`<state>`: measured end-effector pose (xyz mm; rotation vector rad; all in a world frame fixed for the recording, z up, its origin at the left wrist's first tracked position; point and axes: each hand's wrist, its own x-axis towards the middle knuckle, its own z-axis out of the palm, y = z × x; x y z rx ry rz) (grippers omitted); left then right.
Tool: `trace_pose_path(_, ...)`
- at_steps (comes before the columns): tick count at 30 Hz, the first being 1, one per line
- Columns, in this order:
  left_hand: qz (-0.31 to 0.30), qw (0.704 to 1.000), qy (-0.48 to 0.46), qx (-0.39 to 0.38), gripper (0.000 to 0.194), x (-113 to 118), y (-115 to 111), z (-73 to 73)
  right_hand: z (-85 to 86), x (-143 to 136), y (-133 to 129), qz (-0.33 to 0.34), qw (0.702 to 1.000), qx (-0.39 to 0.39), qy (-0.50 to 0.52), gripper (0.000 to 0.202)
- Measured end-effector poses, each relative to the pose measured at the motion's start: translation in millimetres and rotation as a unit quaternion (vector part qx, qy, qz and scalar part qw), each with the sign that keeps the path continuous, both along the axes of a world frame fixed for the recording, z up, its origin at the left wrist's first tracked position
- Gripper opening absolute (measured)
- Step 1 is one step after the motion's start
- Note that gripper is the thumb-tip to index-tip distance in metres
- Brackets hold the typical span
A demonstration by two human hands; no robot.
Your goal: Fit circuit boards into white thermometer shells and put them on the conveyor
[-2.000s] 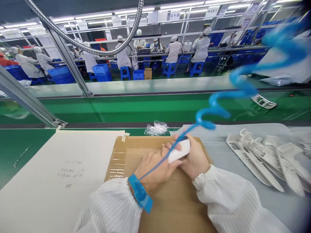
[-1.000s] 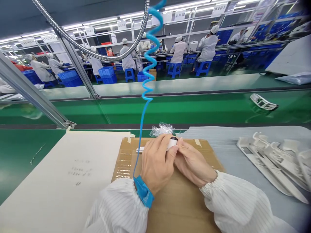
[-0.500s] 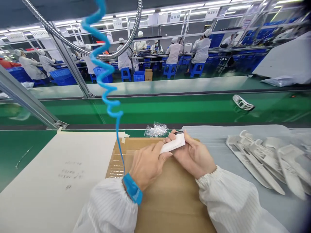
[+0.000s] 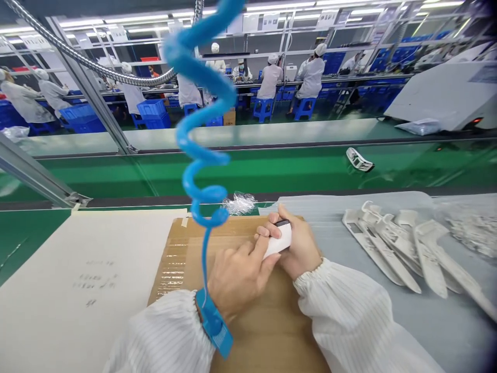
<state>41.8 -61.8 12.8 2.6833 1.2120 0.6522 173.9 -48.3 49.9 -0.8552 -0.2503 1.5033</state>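
A small white plastic part (image 4: 280,239) with a dark end is held between both hands above the cardboard sheet (image 4: 267,331). My left hand (image 4: 238,277) pinches its lower end between thumb and forefinger. Around the upper end, my right hand (image 4: 298,243) curls its fingers and thumb, hiding some of the part. A blue strap (image 4: 214,324) circles my left wrist, joined to a coiled blue cord (image 4: 205,194) that hangs in front of the view.
Several curved white plastic parts (image 4: 392,243) lie on grey foam at the right. Crumpled clear plastic (image 4: 239,203) sits behind the cardboard. One white part (image 4: 360,159) rests on the green belt (image 4: 272,171). A white sheet with handwriting (image 4: 93,280) lies left. People work in the background.
My right hand has wrapped more tightly round the white part, and the part is tilted more steeply. The view has shifted, and the coiled cord swung right and closer.
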Motion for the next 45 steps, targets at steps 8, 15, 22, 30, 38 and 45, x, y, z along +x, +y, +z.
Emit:
trace_pose_path(8, 0.019, 0.995, 0.011, 0.098, 0.051, -5, 4, -4.2, -5.3, 3, 2, 0.024, 0.997, 0.076, -0.001, 0.041)
trace_pose_path(15, 0.008, 0.988, -0.007, 0.156, 0.052, -7, 4, -2.6, -4.8, 8, 3, 0.042, 0.996, 0.080, -0.016, 0.041)
trace_pose_path(22, 0.059, 0.987, -0.120, 0.093, 0.043, -13, 9, 2.4, -5.5, 8, 1, 0.106, 0.985, 0.133, -0.029, 0.034)
trace_pose_path(30, 0.128, 0.936, -0.329, 0.015, 0.031, -11, 12, 9.5, -25.0, -22, -8, 0.107, 0.967, 0.207, -0.100, 0.027)
trace_pose_path(38, 0.185, 0.918, -0.348, 0.027, 0.025, -1, 5, 16.4, -15.7, -37, -15, 0.074, 0.983, 0.159, -0.057, 0.038)
trace_pose_path(45, 0.140, 0.916, -0.321, -0.197, 0.043, -21, 20, 23.2, -15.7, -21, -6, 0.048, 0.976, 0.121, -0.174, 0.047)
